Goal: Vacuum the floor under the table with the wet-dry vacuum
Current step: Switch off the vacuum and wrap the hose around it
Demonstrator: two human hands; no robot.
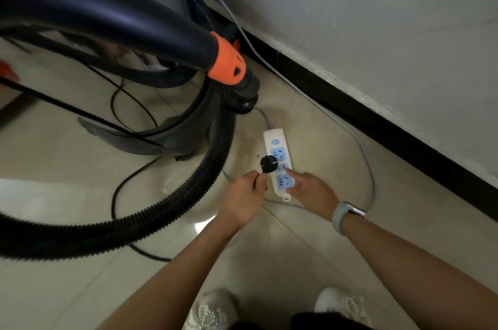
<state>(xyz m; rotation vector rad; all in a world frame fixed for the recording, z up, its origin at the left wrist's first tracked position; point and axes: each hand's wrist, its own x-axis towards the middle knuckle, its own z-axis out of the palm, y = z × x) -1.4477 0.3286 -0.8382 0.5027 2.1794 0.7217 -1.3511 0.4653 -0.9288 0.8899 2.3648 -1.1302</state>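
Big dark vacuum tube (113,14) with an orange collar (227,61) looms closest, top left. Below it, the left hand (242,201) pinches the round black plug (268,164), hovering just over the white power strip (279,162) on the tiled floor (350,168). Right hand (310,193), fingers extended, presses the strip's blue sockets. The ribbed black hose (167,203) curves away left of the grip.
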